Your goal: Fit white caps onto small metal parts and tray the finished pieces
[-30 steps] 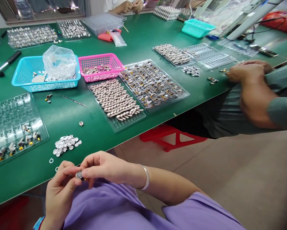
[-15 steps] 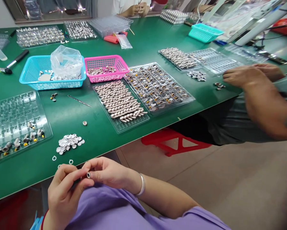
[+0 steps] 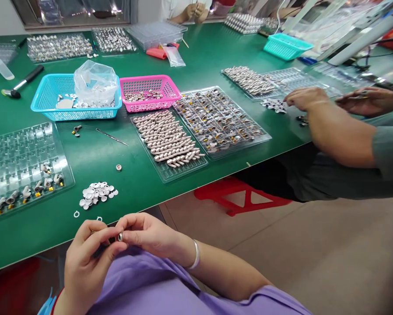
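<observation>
My left hand (image 3: 85, 262) and my right hand (image 3: 147, 234) meet over my lap, just off the green table's front edge (image 3: 52, 245). Between their fingertips they pinch a small silver ring-shaped metal part (image 3: 120, 237). My right wrist wears a silver bangle. On the table just beyond my hands lies a heap of small white rings (image 3: 97, 194), with two loose rings (image 3: 76, 214) near it. A single metal ring (image 3: 119, 167) lies farther in.
A clear tray (image 3: 19, 166) with several fitted parts sits at left. Trays of metal pieces (image 3: 168, 140), (image 3: 220, 120) fill the middle, behind them a blue basket (image 3: 48, 98) and pink basket (image 3: 148, 92). A co-worker's hands (image 3: 306, 98) work at right. A red stool (image 3: 242, 194) stands below.
The metal part turned from flat face to edge-on between my fingers. The co-worker's hand reached left toward a pile of small white parts. The camera view shifted slightly.
</observation>
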Tool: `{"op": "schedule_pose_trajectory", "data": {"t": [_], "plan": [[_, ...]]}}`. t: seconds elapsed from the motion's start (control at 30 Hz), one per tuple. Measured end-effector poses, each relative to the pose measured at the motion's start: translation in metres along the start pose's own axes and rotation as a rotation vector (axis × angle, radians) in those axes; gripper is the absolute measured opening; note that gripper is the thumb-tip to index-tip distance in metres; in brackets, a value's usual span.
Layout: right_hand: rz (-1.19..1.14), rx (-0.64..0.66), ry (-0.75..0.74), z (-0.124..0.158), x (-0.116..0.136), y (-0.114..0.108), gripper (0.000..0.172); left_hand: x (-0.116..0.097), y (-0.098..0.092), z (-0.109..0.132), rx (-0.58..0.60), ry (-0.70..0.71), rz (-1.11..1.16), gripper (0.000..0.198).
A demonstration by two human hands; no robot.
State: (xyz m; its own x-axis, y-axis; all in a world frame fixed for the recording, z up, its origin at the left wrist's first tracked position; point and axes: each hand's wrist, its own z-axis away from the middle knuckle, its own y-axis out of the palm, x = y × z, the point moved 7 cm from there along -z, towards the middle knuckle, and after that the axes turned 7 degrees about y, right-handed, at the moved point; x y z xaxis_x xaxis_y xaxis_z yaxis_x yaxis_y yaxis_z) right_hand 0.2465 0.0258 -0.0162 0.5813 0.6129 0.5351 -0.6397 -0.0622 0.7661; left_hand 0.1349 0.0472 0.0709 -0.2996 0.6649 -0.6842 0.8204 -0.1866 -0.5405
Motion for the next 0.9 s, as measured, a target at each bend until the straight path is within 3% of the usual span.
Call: {"op": "schedule_pose_trajectory", "data": {"t": [0.23,0.33,0.43,0.57,0.73,0.9], "plan": [[0.224,-0.128,0.018,0.011,0.017,0.002,0.039,0.011,0.002,-0.003,0.096,-0.004,0.085,0.024],[0.349,-0.174,0.006,0.015,0.022,0.004,0.029,0.016,0.004,-0.001,0.139,-0.001,0.102,0.027],[0.43,-0.161,-0.038,0.015,0.026,0.006,0.018,0.016,0.005,0.001,0.164,0.028,0.148,0.028],[0.486,-0.123,-0.035,0.013,0.021,0.005,0.017,0.01,0.004,0.0,0.158,0.1,0.148,0.026],[0.394,-0.107,-0.049,0.012,0.013,0.006,0.017,0.003,0.002,-0.005,0.11,0.169,0.163,0.026],[0.213,-0.008,-0.051,0.014,0.023,0.009,0.033,0.012,0.002,-0.009,0.139,0.028,0.194,0.029]]}}
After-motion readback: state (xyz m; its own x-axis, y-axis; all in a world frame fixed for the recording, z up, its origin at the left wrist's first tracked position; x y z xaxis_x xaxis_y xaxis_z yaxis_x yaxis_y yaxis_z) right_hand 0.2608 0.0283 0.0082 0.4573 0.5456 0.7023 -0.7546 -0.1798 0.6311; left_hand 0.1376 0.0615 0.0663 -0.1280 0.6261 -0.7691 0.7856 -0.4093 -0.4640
